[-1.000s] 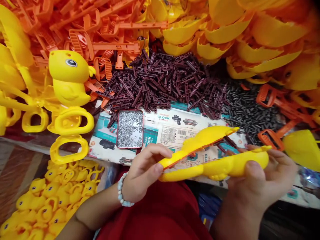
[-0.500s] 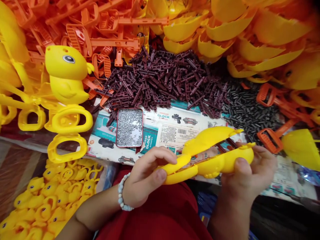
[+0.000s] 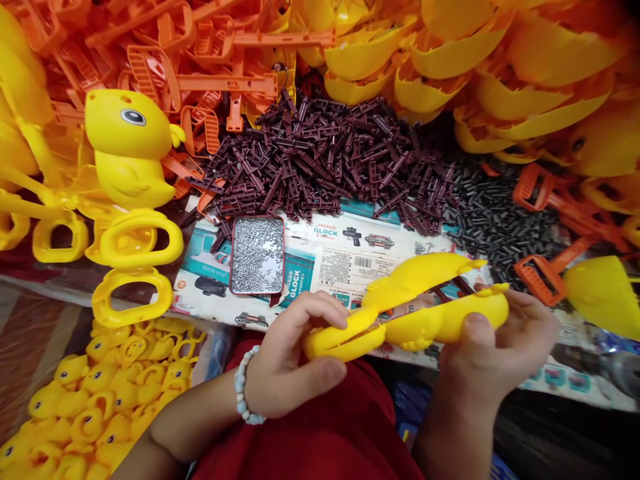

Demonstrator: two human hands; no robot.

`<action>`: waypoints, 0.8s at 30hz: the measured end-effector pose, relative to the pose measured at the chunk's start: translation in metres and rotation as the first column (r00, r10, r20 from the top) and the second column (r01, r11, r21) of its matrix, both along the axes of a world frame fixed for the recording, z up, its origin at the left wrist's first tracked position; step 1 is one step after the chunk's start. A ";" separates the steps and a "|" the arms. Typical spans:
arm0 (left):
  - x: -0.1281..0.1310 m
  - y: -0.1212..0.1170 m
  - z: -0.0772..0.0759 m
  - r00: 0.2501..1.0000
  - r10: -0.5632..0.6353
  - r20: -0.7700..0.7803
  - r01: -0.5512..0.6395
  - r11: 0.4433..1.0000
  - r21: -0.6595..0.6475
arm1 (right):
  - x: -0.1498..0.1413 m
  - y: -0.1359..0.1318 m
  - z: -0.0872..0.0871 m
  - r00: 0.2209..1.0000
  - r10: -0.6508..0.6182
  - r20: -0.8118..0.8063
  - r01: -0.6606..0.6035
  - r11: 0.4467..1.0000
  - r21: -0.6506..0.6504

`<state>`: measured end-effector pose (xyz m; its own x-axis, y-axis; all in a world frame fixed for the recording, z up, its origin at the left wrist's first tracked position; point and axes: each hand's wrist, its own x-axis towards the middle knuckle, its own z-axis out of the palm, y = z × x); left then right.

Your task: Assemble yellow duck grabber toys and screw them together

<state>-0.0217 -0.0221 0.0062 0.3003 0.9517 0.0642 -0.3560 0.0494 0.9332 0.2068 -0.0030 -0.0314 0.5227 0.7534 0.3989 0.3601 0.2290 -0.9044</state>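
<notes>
Printed white-and-teal card (image 3: 305, 230) covers part of the bench (image 3: 65, 277). From the head view, orange handle pieces (image 3: 230, 83) are heaped at the back left and yellow half-shells (image 3: 445, 63) are stacked at the back right. Between and in front of them lie a mound of maroon parts (image 3: 320, 160) and, to its right, a spread of black tubes (image 3: 500, 220). Small metal pins (image 3: 250, 247) fill a shallow tray (image 3: 273, 267) on the card. An upright yellow duck (image 3: 130, 150) is at the left; more yellow ducks (image 3: 90, 417) are crowded below the bench edge.

Above the front edge, the person holds a yellow two-part shell (image 3: 440, 327), its halves nearly meeting at the left end and gaping toward the right. Left hand (image 3: 285, 360): fingers wrapped around the narrow end. Right hand (image 3: 500, 357): fingers gripping the lower half, thumb pressed on its outside.
</notes>
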 end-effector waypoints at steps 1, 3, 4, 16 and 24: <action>0.001 0.000 -0.001 0.997 0.043 -0.071 -0.040 0.998 0.045 | -0.002 0.000 0.001 1.000 -0.001 0.022 0.001 1.000 0.005; 0.004 0.001 -0.005 0.964 0.152 -0.217 -0.120 0.981 0.154 | -0.008 0.001 0.001 0.998 0.007 0.056 -0.007 1.000 0.005; 0.006 0.001 -0.007 0.940 0.194 -0.280 -0.138 0.968 0.208 | -0.011 0.001 0.002 0.998 0.012 0.068 -0.012 1.000 -0.001; 0.015 0.000 -0.029 0.902 0.362 -0.234 -0.303 0.919 0.253 | -0.019 0.003 0.010 0.972 -0.186 0.143 0.166 0.976 0.141; 0.019 0.003 -0.019 0.961 0.265 -0.079 -0.260 0.963 0.067 | -0.060 -0.024 0.008 0.778 0.558 -0.290 -0.627 0.723 -0.291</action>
